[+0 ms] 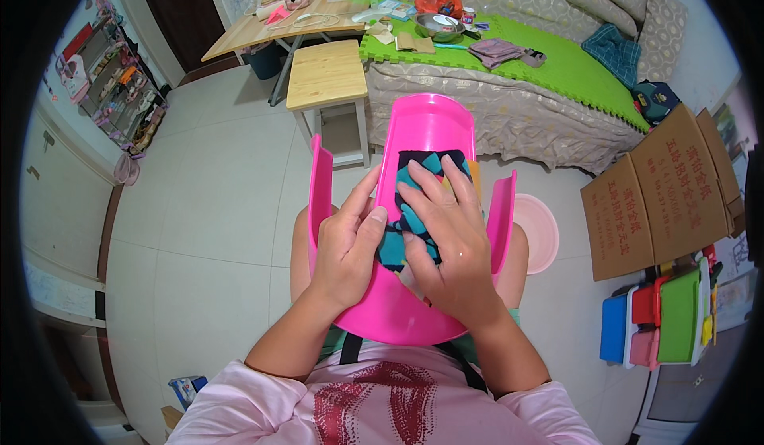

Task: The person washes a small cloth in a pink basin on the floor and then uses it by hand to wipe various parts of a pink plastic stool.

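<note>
A bright pink plastic child's seat (pixel 430 123) rests across my lap, its curved back pointing away from me and a raised arm on either side. My left hand (pixel 348 248) is closed on the seat's left edge, with the thumb on the upper side. A folded cloth (pixel 395 252) in dark navy, teal and yellow lies against the seat's inner surface. Over it, my right hand (pixel 456 250) presses down, fingers spread on the fabric and thumb bent against a fold. Part of the cloth is hidden under that hand.
Ahead stand a small wooden-topped stool (pixel 328 75), a folding table (pixel 282 25) and a sofa with a green foam mat (pixel 549 71). A pale pink basin (pixel 536 234) sits right of my knee. Further right are a large cardboard box (pixel 660 198) and coloured bins (pixel 679 318).
</note>
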Demonstrator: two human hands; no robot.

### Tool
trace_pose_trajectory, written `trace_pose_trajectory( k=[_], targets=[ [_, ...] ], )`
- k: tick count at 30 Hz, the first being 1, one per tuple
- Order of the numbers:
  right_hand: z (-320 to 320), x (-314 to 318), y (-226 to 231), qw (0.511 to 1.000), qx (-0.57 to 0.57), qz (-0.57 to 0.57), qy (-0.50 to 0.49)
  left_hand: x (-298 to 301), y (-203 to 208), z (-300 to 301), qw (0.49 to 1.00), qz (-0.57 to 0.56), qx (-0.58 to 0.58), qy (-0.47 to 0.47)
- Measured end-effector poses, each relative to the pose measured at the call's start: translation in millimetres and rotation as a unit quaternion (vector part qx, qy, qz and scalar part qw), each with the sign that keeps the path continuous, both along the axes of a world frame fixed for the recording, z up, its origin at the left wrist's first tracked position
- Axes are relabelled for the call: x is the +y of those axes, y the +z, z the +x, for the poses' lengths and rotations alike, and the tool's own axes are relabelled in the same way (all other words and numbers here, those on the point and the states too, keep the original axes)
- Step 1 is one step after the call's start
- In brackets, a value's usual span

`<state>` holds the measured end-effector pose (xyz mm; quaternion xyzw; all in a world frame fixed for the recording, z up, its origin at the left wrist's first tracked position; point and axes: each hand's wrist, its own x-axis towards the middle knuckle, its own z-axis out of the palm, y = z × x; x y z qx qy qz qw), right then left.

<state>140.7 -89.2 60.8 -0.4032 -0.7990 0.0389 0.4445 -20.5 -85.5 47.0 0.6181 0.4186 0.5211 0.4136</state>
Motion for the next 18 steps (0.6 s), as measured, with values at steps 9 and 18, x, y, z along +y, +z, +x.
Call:
trace_pose_trajectory(
  k=[9,18],
  targets=[
    [-6.1,-6.2,1.8,0.999,-0.022,0.000,-0.037,1.5,-1.6,1.5,1.000,0.013,-0.008,0.012],
    [-11.1,18.7,9.3,0.998,-0.037,-0.010,-0.050,2.7,-3.0,-2.2,1.000,0.023,0.012,0.010]
  ],
)
